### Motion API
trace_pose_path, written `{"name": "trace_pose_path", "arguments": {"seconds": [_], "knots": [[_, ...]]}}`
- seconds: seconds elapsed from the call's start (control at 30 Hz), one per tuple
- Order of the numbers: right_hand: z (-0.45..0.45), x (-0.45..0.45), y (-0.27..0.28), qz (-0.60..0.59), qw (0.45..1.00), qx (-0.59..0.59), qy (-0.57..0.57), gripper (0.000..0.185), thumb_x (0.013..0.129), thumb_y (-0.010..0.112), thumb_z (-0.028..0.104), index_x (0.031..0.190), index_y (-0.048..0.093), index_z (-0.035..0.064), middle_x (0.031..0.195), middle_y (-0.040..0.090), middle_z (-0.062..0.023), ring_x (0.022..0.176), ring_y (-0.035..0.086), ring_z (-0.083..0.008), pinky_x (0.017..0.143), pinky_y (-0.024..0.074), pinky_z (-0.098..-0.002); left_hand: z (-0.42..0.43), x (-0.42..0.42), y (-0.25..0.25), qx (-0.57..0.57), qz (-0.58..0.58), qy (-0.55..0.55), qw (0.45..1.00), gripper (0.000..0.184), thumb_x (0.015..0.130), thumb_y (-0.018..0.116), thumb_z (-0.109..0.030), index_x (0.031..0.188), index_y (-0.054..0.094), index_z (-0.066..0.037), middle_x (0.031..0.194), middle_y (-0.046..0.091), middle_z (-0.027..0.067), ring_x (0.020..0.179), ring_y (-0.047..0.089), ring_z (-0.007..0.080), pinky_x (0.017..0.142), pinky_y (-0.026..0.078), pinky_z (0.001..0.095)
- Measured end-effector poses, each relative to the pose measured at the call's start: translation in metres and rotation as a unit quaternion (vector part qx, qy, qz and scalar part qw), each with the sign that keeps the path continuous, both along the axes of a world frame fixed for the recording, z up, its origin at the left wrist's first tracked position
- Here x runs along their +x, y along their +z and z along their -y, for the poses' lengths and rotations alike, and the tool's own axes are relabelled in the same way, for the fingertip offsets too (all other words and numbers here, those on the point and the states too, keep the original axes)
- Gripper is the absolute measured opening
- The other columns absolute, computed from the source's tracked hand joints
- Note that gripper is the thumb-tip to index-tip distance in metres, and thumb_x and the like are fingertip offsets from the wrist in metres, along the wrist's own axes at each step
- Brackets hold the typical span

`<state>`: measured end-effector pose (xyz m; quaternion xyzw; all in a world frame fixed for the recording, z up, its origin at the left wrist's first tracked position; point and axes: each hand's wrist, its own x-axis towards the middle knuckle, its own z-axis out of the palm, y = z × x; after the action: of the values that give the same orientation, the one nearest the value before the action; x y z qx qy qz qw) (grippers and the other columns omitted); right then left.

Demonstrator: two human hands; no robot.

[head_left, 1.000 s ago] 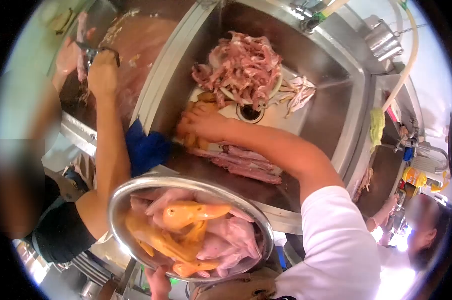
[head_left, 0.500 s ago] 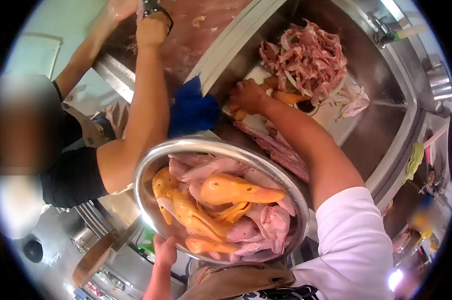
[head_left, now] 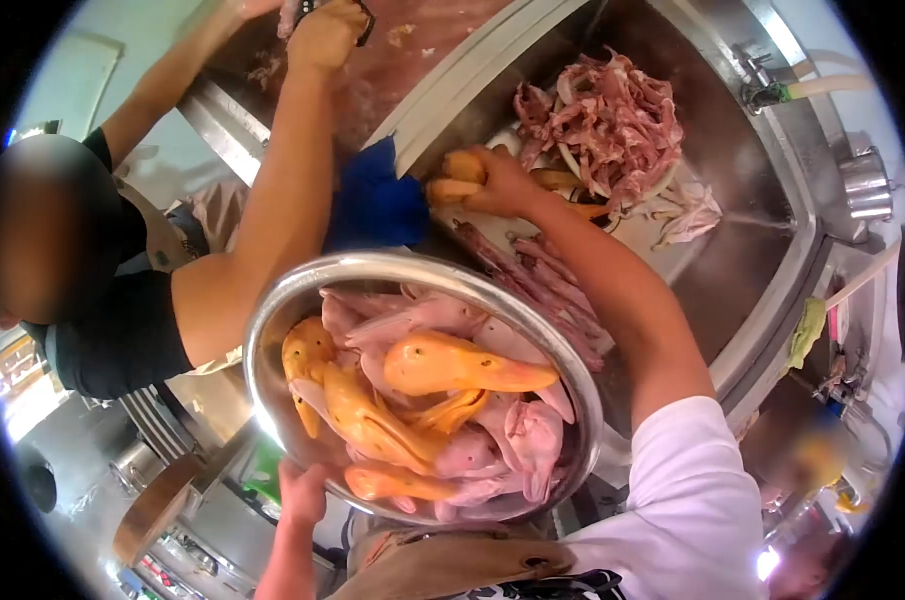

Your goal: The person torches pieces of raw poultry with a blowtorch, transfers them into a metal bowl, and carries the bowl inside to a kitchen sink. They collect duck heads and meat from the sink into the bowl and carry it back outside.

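My left hand (head_left: pixel 303 492) is closed on the lower left rim of a metal bowl (head_left: pixel 403 264), held tilted against my front. In the bowl lie several duck heads, some orange-yellow (head_left: pixel 463 360) and some pale pink (head_left: pixel 533 440). Over the sink, my right hand (head_left: pixel 503 182) is wrapped around yellow duck heads (head_left: pixel 457 188), which stick out to the left of my fingers. Just beyond that hand is a heap of raw red meat strips (head_left: pixel 613 125), and long pinkish necks (head_left: pixel 533 280) lie under my forearm.
The steel sink (head_left: pixel 743 240) surrounds the meat, with a tap (head_left: pixel 768 92) at its upper right. A blue cloth (head_left: pixel 378 200) hangs at the sink's left corner. Close on the left, a co-worker's arm (head_left: pixel 298 170) reaches to a reddish cutting board (head_left: pixel 413 60), the hand holding a black-handled tool.
My right hand has risen slightly, and the yellow duck heads now show clearly in its grip. The bowl and the co-worker's arm sit slightly differently in view as my head shifted.
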<state>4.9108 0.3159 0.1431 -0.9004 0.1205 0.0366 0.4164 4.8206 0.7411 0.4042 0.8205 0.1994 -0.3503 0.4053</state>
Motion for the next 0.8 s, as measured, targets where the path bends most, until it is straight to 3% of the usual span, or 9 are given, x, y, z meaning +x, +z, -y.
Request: {"name": "trace_pose_path", "arguments": {"seconds": [0.03, 0.07, 0.17, 0.27, 0.37, 0.43, 0.63, 0.73, 0.8], "knots": [[0.004, -0.002, 0.005, 0.030, 0.998, 0.038, -0.029, 0.069, 0.065, 0.076, 0.022, 0.127, 0.048, 0.0107, 0.102, 0.060, -0.0169, 0.088, 0.062, -0.0312, 0.076, 0.0525, -0.0405, 0.002, -0.001, 0.003, 0.013, 0.006, -0.008, 1.000, 0.019, 0.068, 0.057, 0.000, 0.085, 0.062, 0.005, 0.077, 0.063, 0.0070, 0.069, 0.060, 0.0176, 0.062, 0.047, 0.0285], [0.005, -0.007, 0.082, -0.077, 0.971, 0.202, -0.103, 0.076, 0.062, 0.076, 0.014, 0.131, 0.044, 0.0117, 0.106, 0.060, -0.0131, 0.088, 0.062, -0.0244, 0.075, 0.0535, -0.0375, -0.003, -0.002, -0.001, 0.016, -0.007, 0.004, 1.000, 0.021, 0.068, 0.056, 0.000, 0.088, 0.063, 0.005, 0.079, 0.063, 0.0074, 0.072, 0.060, 0.0179, 0.064, 0.047, 0.0288], [0.031, -0.034, 0.131, 0.089, 0.970, 0.202, -0.100, 0.076, 0.059, 0.077, 0.012, 0.129, 0.047, 0.0057, 0.113, 0.058, -0.0123, 0.101, 0.059, -0.0218, 0.086, 0.0498, -0.0346, -0.013, -0.006, -0.002, -0.013, 0.017, 0.017, 1.000, 0.024, 0.068, 0.056, -0.001, 0.090, 0.063, 0.006, 0.080, 0.063, 0.0075, 0.073, 0.060, 0.0182, 0.065, 0.047, 0.0293], [0.018, -0.080, 0.268, 0.173, 0.958, 0.226, -0.032, 0.079, 0.058, 0.079, 0.014, 0.129, 0.047, 0.0039, 0.117, 0.056, -0.0144, 0.107, 0.057, -0.0253, 0.093, 0.0457, -0.0361, -0.012, -0.005, 0.004, 0.016, -0.019, 0.010, 1.000, 0.027, 0.068, 0.057, -0.005, 0.091, 0.064, 0.006, 0.082, 0.064, 0.0074, 0.074, 0.059, 0.0176, 0.065, 0.046, 0.0298], [-0.017, -0.104, 0.333, 0.118, 0.987, 0.069, 0.086, 0.084, 0.059, 0.084, 0.024, 0.130, 0.044, 0.0046, 0.115, 0.053, -0.0163, 0.101, 0.056, -0.0339, 0.091, 0.0451, -0.0418, -0.023, -0.004, 0.003, 0.002, -0.038, 0.003, 0.999, 0.026, 0.066, 0.058, -0.006, 0.088, 0.064, 0.006, 0.081, 0.063, 0.0069, 0.071, 0.058, 0.0165, 0.064, 0.046, 0.0289], [-0.050, -0.105, 0.349, 0.037, 0.988, 0.076, 0.133, 0.084, 0.059, 0.084, 0.027, 0.130, 0.044, 0.0043, 0.119, 0.049, -0.0186, 0.105, 0.051, -0.0383, 0.088, 0.0467, -0.0440, -0.029, -0.009, -0.006, -0.036, -0.013, 0.029, 0.999, 0.024, 0.066, 0.058, -0.006, 0.087, 0.064, 0.006, 0.079, 0.063, 0.0067, 0.068, 0.058, 0.0164, 0.063, 0.046, 0.0283], [-0.101, -0.118, 0.318, 0.105, 0.975, -0.066, 0.185, 0.051, 0.080, 0.069, 0.021, 0.126, 0.052, 0.0064, 0.124, 0.047, -0.0207, 0.109, 0.052, -0.0365, 0.081, 0.0509, -0.0401, -0.015, -0.009, -0.003, -0.109, 0.000, 0.045, 0.993, 0.025, 0.065, 0.056, -0.004, 0.088, 0.061, 0.004, 0.080, 0.062, 0.0068, 0.070, 0.058, 0.0165, 0.062, 0.047, 0.0270], [-0.085, -0.129, 0.313, 0.096, 0.984, 0.033, 0.147, 0.036, 0.084, 0.064, 0.018, 0.116, 0.059, 0.0037, 0.108, 0.059, -0.0152, 0.092, 0.061, -0.0300, 0.075, 0.0526, -0.0377, -0.011, -0.008, -0.002, -0.125, -0.007, 0.033, 0.992, 0.027, 0.066, 0.055, -0.003, 0.092, 0.061, 0.004, 0.085, 0.062, 0.0074, 0.074, 0.058, 0.0158, 0.064, 0.046, 0.0260], [-0.056, -0.131, 0.307, 0.057, 0.991, 0.116, 0.019, 0.030, 0.085, 0.063, 0.018, 0.110, 0.060, 0.0014, 0.096, 0.063, -0.0123, 0.081, 0.063, -0.0283, 0.070, 0.0531, -0.0371, -0.017, -0.011, -0.006, -0.134, 0.016, 0.007, 0.991, 0.027, 0.067, 0.054, -0.002, 0.092, 0.061, 0.004, 0.087, 0.062, 0.0070, 0.076, 0.058, 0.0150, 0.066, 0.046, 0.0251]]}}
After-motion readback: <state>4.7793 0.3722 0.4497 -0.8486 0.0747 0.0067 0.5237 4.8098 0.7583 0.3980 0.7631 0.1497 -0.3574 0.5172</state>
